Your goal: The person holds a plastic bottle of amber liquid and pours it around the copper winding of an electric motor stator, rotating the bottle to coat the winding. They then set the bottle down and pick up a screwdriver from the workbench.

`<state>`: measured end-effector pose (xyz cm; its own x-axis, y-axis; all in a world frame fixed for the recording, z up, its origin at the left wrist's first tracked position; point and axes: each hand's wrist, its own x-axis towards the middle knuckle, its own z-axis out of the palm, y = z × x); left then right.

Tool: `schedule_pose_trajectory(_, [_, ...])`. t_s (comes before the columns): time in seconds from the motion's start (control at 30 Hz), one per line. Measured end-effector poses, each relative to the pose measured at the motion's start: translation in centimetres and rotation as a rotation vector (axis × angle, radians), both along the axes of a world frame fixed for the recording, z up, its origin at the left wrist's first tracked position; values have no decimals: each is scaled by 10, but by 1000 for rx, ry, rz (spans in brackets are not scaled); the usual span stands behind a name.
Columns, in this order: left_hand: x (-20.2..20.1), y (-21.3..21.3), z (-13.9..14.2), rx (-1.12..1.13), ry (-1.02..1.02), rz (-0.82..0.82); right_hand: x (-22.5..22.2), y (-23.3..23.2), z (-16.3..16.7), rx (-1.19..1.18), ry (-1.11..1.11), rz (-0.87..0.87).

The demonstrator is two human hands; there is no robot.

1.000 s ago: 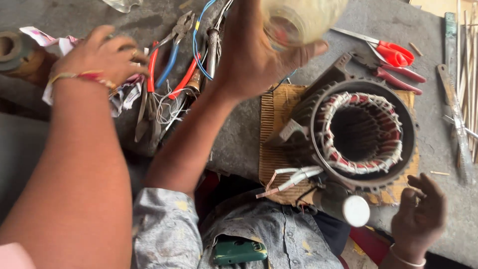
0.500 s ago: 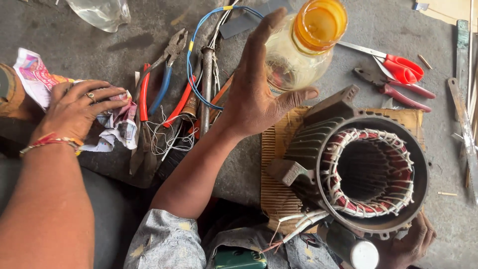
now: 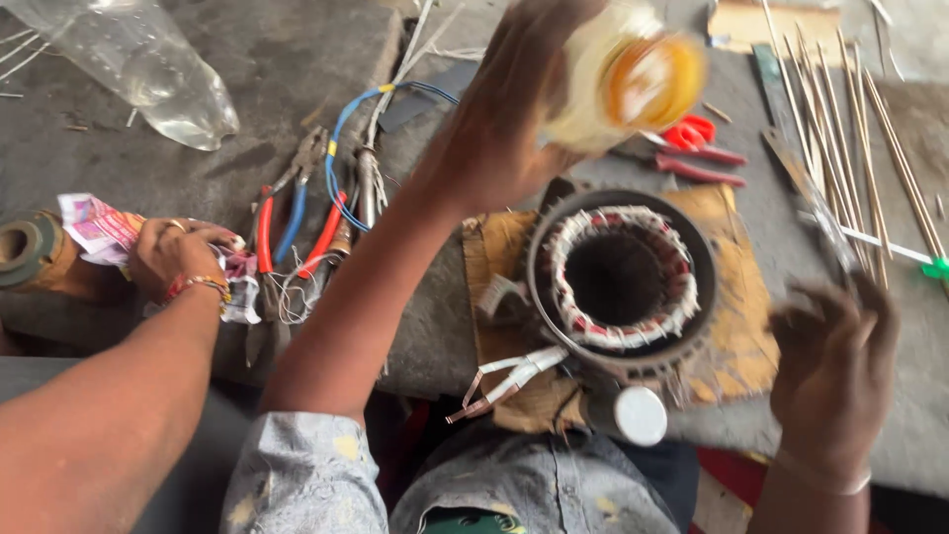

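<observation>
My left hand point(image 3: 499, 138) is shut on a clear yellowish bottle point(image 3: 633, 84) with an orange top, held tilted in the air just above and behind a round motor stator point(image 3: 618, 277). The bottle is blurred. The stator, with copper windings inside its dark ring, rests on a brown cardboard sheet point(image 3: 736, 307). My right hand point(image 3: 835, 366) hovers to the right of the stator with fingers spread and nothing in it, also blurred. A white-ended cylinder point(image 3: 638, 415) lies at the stator's near side.
Another person's hand point(image 3: 178, 252) with a bracelet rests on crumpled paper at the left. Red- and blue-handled pliers point(image 3: 287, 227) and a blue wire point(image 3: 346, 129) lie beside it. Red scissors point(image 3: 697, 138), thin sticks point(image 3: 870, 129), a clear plastic bottle point(image 3: 129, 69) and a tape roll point(image 3: 30, 247) surround the work.
My left hand has carried the bottle to the right, over the stator's far edge. My right hand has risen from the lower right corner with fingers spread. The other person's hand stays on the paper.
</observation>
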<state>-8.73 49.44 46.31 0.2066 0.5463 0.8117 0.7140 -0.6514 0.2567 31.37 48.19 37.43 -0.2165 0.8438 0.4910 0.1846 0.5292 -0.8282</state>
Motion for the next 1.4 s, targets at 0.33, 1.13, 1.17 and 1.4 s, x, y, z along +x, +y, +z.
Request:
schedule_pose_trajectory(0.33, [122, 70, 18, 116, 198, -210, -84, 34, 117, -1035, 1287, 654])
schedule_pose_trajectory(1.13, [78, 78, -9, -899, -1224, -349, -146, 161, 85, -694, 275, 941])
schedule_pose_trajectory(1.17, [76, 78, -13, -873, -1284, -373, -151, 161, 84, -676, 260, 933])
schedule_pose_trajectory(1.4, [44, 78, -45, -701, -1439, -553, -110, 134, 74, 467, -229, 441])
